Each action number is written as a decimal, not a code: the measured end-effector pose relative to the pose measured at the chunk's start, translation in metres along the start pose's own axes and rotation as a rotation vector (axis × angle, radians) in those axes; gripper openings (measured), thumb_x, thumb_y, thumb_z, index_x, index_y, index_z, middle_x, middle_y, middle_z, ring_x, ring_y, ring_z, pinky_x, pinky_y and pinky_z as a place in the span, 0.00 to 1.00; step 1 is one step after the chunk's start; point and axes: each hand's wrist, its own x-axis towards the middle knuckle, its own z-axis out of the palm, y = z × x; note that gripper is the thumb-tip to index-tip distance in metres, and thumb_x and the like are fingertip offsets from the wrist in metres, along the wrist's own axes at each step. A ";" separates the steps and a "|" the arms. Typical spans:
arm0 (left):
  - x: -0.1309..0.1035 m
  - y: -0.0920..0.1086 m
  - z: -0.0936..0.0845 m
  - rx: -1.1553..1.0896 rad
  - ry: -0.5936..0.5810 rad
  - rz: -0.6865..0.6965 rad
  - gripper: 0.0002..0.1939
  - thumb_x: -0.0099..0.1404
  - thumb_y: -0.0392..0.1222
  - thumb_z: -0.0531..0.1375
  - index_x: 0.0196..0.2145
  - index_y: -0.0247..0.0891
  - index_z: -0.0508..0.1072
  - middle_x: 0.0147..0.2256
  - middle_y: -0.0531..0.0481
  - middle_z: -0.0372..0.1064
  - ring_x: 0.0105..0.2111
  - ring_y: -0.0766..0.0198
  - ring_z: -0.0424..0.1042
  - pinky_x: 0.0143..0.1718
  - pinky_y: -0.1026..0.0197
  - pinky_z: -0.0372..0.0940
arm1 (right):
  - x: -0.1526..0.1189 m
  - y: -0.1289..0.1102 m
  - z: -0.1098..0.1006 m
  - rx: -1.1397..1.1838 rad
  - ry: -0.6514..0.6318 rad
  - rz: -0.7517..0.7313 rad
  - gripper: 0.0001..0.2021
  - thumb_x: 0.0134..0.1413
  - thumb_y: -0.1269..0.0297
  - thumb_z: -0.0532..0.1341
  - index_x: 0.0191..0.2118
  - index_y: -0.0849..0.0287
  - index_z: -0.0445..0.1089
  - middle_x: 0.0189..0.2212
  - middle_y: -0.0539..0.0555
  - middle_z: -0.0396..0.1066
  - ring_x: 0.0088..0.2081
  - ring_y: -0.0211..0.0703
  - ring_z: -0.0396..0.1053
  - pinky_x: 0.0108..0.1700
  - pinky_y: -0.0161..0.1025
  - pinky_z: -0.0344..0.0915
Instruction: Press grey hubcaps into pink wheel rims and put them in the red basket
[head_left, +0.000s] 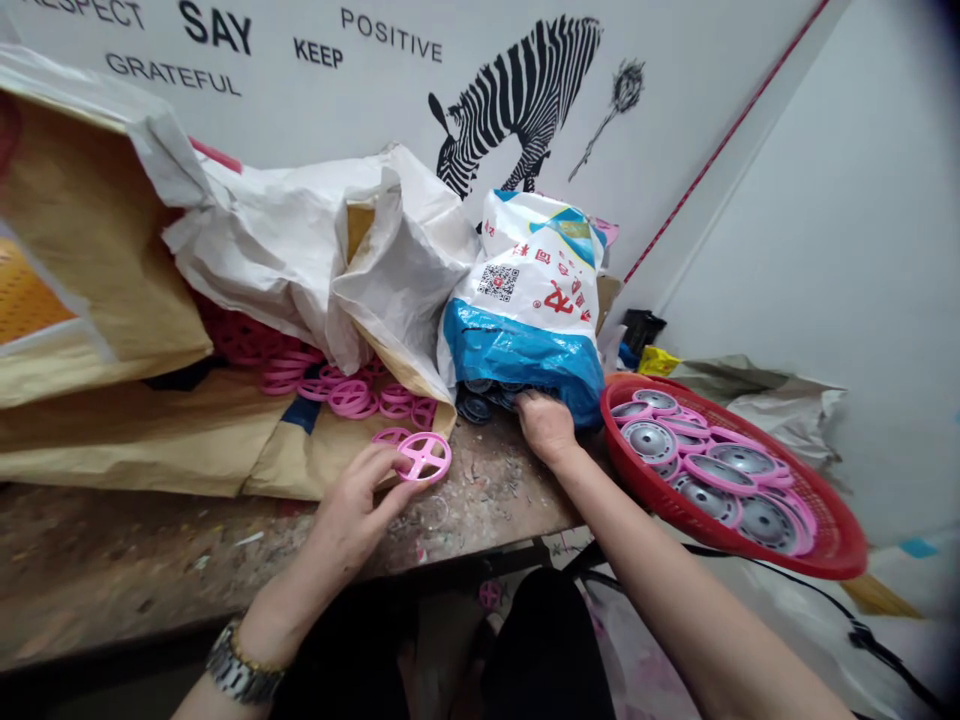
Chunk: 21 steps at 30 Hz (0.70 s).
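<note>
A pink plastic ring with cross spokes is pinched between the thumb and fingers of my left hand, just above the table's front part. My right hand reaches to the mouth of a white and blue printed bag, where several dark round discs spill out. Its fingertips are hidden among those discs, so I cannot see what they grip. More pink rings lie in the open paper sack left of the bag.
A red basket at the right holds pink rings fitted with silver-grey discs. The worn wooden table ends close to my legs. A pink ring lies below, on the floor. Crumpled white sacks stand against the wall.
</note>
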 end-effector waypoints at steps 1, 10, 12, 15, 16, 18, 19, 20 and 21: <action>-0.003 0.004 0.003 -0.032 -0.015 -0.012 0.11 0.67 0.49 0.59 0.38 0.40 0.73 0.41 0.46 0.71 0.45 0.56 0.71 0.48 0.57 0.64 | 0.000 -0.002 0.001 0.001 0.003 0.007 0.13 0.69 0.65 0.52 0.48 0.55 0.74 0.50 0.59 0.75 0.50 0.48 0.71 0.48 0.40 0.65; -0.024 0.030 0.028 -0.344 -0.124 -0.255 0.11 0.63 0.49 0.61 0.33 0.39 0.72 0.37 0.48 0.68 0.33 0.61 0.69 0.32 0.63 0.66 | 0.012 -0.015 0.003 0.024 0.000 0.051 0.13 0.67 0.65 0.54 0.51 0.60 0.72 0.50 0.64 0.74 0.47 0.51 0.72 0.42 0.41 0.63; -0.026 0.028 0.031 -0.348 -0.115 -0.245 0.10 0.63 0.48 0.62 0.32 0.39 0.73 0.36 0.48 0.68 0.36 0.60 0.69 0.35 0.62 0.66 | 0.007 -0.017 0.001 0.035 -0.004 0.009 0.14 0.68 0.66 0.51 0.49 0.60 0.73 0.49 0.64 0.74 0.48 0.51 0.71 0.43 0.41 0.62; -0.027 0.024 0.031 -0.391 -0.130 -0.272 0.09 0.62 0.48 0.62 0.33 0.39 0.72 0.36 0.49 0.67 0.36 0.60 0.69 0.33 0.63 0.64 | -0.011 -0.020 -0.002 0.061 -0.020 -0.077 0.15 0.68 0.67 0.50 0.45 0.58 0.75 0.47 0.61 0.76 0.48 0.49 0.70 0.46 0.42 0.60; -0.028 0.023 0.031 -0.401 -0.133 -0.279 0.09 0.62 0.48 0.62 0.33 0.39 0.72 0.36 0.49 0.67 0.35 0.61 0.69 0.32 0.64 0.64 | -0.018 -0.021 -0.003 0.072 -0.027 -0.105 0.15 0.68 0.66 0.51 0.44 0.57 0.75 0.46 0.61 0.76 0.48 0.49 0.70 0.47 0.42 0.59; -0.028 0.023 0.030 -0.407 -0.135 -0.289 0.09 0.62 0.48 0.62 0.32 0.39 0.72 0.36 0.49 0.67 0.35 0.61 0.69 0.32 0.64 0.63 | -0.032 -0.022 -0.004 0.097 -0.036 -0.137 0.14 0.68 0.64 0.52 0.41 0.56 0.76 0.44 0.59 0.77 0.48 0.48 0.70 0.48 0.41 0.58; -0.028 0.024 0.029 -0.408 -0.137 -0.294 0.10 0.62 0.48 0.62 0.32 0.39 0.72 0.36 0.49 0.67 0.34 0.62 0.68 0.32 0.64 0.63 | -0.037 -0.021 -0.005 0.109 -0.036 -0.136 0.14 0.68 0.63 0.52 0.42 0.56 0.76 0.44 0.59 0.77 0.49 0.48 0.70 0.48 0.41 0.58; -0.028 0.024 0.029 -0.409 -0.140 -0.300 0.10 0.62 0.48 0.62 0.32 0.39 0.72 0.36 0.50 0.67 0.34 0.62 0.68 0.32 0.64 0.63 | -0.041 -0.020 -0.006 0.120 -0.031 -0.122 0.14 0.69 0.63 0.51 0.43 0.56 0.75 0.45 0.58 0.76 0.49 0.48 0.70 0.49 0.40 0.58; -0.028 0.024 0.029 -0.406 -0.144 -0.304 0.10 0.62 0.48 0.63 0.32 0.39 0.72 0.36 0.50 0.67 0.34 0.62 0.68 0.32 0.64 0.63 | -0.042 -0.018 -0.007 0.129 -0.022 -0.096 0.14 0.69 0.62 0.51 0.45 0.57 0.74 0.45 0.59 0.76 0.49 0.48 0.70 0.49 0.40 0.58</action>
